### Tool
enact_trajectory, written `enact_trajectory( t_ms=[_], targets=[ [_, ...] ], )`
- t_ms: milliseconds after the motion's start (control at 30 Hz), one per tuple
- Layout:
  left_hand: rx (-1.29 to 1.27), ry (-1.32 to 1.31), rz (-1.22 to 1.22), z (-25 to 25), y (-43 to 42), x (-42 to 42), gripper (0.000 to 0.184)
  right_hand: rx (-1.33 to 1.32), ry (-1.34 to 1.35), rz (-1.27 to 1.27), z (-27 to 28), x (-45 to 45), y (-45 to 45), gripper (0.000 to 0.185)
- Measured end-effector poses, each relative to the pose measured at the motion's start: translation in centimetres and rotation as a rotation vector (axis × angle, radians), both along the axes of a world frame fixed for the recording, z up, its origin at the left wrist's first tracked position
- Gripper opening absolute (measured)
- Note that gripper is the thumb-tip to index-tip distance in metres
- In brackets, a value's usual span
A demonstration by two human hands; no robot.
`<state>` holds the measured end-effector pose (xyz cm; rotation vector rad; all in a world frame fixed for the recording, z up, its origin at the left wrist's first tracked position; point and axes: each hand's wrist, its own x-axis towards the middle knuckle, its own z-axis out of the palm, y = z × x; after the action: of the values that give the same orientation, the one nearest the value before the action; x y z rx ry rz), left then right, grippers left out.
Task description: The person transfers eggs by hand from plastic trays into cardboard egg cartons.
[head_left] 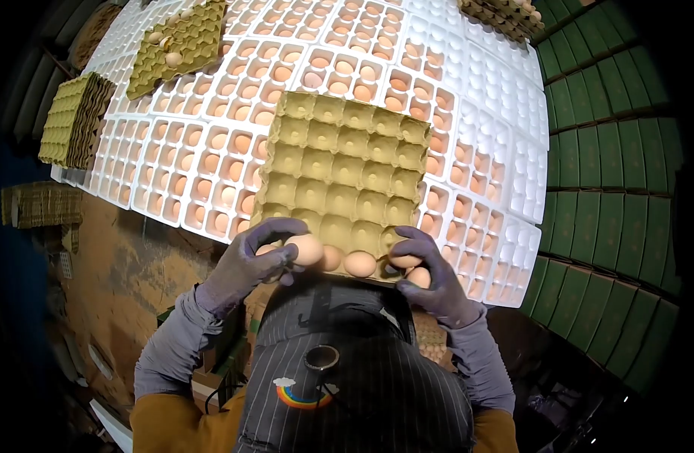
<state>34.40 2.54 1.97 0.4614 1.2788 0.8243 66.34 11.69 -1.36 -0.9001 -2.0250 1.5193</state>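
Observation:
A yellowish cardboard egg tray [339, 162] lies in front of me, its far cups bare. In its nearest row sits a brown egg [360, 264], with another egg beside it toward my left hand. My left hand [264, 253], in a purple-grey glove, is closed on a light brown egg [308, 250] at the tray's near left corner. A second egg shows partly behind those fingers. My gloved right hand [431, 278] curls round two eggs [418, 277] at the near right corner. Whether these two touch the cups is hidden by the fingers.
White foam trays [200, 124] with many eggs spread under and around the cardboard tray. At left stand stacked cardboard trays [71, 124]; one tray with a few eggs [177, 49] lies at the back. Green boxes [604, 219] are stacked along the right.

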Motion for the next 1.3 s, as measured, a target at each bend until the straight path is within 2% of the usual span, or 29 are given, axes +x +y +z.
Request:
enact_trajectory(
  t_ms=[33,67,133,167,233,267,333,367,400,433,467,500,533,600,633,667,700,733,767,867,967,1000,1067,1100,1167,1267,1300],
  targets=[
    [0.133,0.114,-0.037,0.0,0.1,0.9,0.028,0.008,-0.151,-0.014,1.1,-1.7,-1.1,0.041],
    [0.535,0.411,-0.278,-1.2,0.4,1.2,0.026,0.264,-0.429,0.071,1.9,-3.2,-1.7,0.042],
    [0.840,1.097,-0.546,-1.7,0.5,3.2,0.037,0.683,-0.741,0.059,-1.6,-4.5,-3.5,0.030],
    [0.844,1.095,-0.550,-1.9,0.4,4.3,0.037,0.683,-0.743,0.053,-1.7,-4.4,-3.4,0.030],
    [0.697,1.502,-0.789,-2.6,0.4,5.9,0.040,0.625,-0.580,0.019,-1.8,-3.9,-2.7,0.034],
    [0.703,1.497,-0.792,-2.9,0.4,5.8,0.040,0.622,-0.586,0.015,-1.4,-3.2,-2.6,0.034],
    [0.779,1.568,-0.838,-3.4,0.9,5.1,0.042,0.217,-0.284,-0.075,-0.2,-1.1,-2.0,0.036],
    [0.622,1.289,-0.774,-1.9,1.5,4.7,0.043,0.065,-0.125,-0.151,-1.2,0.3,-2.0,0.038],
    [0.704,1.190,-0.622,-1.7,1.4,4.1,0.051,-0.352,0.032,-0.200,-1.3,1.9,-2.5,0.048],
    [0.552,0.793,-0.514,-1.9,1.6,3.6,0.059,-0.749,0.187,-0.331,-0.7,2.9,-2.7,0.061],
    [0.384,0.402,-0.405,-1.7,2.0,3.5,0.069,-0.835,0.359,-0.366,-1.8,3.9,-2.9,0.062],
    [0.093,0.167,-0.400,-0.8,2.0,3.4,0.087,-0.840,0.316,-0.338,-1.9,5.5,-3.1,0.060],
    [0.006,-0.016,-0.352,-1.6,2.3,4.4,0.090,-0.845,0.273,-0.309,-1.6,6.8,-3.1,0.059],
    [0.080,0.003,-0.321,-3.1,2.9,8.4,0.087,-0.715,0.147,-0.217,-0.6,8.2,-2.8,0.057],
    [0.189,0.062,-0.359,-2.8,4.2,10.8,0.072,-0.867,0.229,-0.325,0.6,9.2,-2.5,0.054],
    [0.298,0.126,-0.389,-2.6,5.5,13.2,0.058,-0.726,0.147,-0.338,0.6,11.3,-2.2,0.050],
    [0.426,0.332,-0.452,-2.0,6.8,15.9,0.052,-0.588,0.057,-0.357,0.6,13.4,-1.9,0.046],
    [0.554,0.543,-0.509,-1.4,8.1,18.6,0.049,-0.327,-0.131,-0.349,-1.3,16.4,-1.8,0.044],
    [0.648,0.610,-0.468,-1.3,9.5,21.4,0.049,-0.039,-0.298,-0.340,-1.9,19.1,-1.2,0.047],
    [0.805,0.936,-0.598,-2.6,13.4,29.6,0.053,0.212,-0.750,-0.575,-0.2,25.0,0.1,0.046],
    [0.861,1.011,-0.764,-3.7,15.9,37.7,0.052,0.343,-1.051,-0.583,-0.6,30.3,2.6,0.049],
    [0.848,1.059,-0.863,-4.7,16.6,40.3,0.046,0.330,-1.049,-0.584,-1.1,31.4,3.5,0.049],
    [0.845,1.122,-0.903,-7.3,17.6,44.0,0.039,0.568,-1.255,-0.509,-2.2,33.1,5.2,0.045],
    [0.816,1.129,-0.943,-8.2,17.9,45.0,0.034,0.740,-1.251,-0.462,-3.3,34.0,5.9,0.040],
    [0.782,1.122,-0.922,-8.4,18.8,46.0,0.035,0.768,-1.172,-0.477,-5.1,34.7,6.9,0.037],
    [0.667,1.052,-0.918,-6.6,21.2,46.7,0.040,0.729,-1.051,-0.528,-7.3,36.0,7.2,0.033],
    [0.656,1.081,-0.993,-7.4,21.8,46.7,0.042,0.632,-0.948,-0.537,-8.1,36.8,7.0,0.030]
  ],
)
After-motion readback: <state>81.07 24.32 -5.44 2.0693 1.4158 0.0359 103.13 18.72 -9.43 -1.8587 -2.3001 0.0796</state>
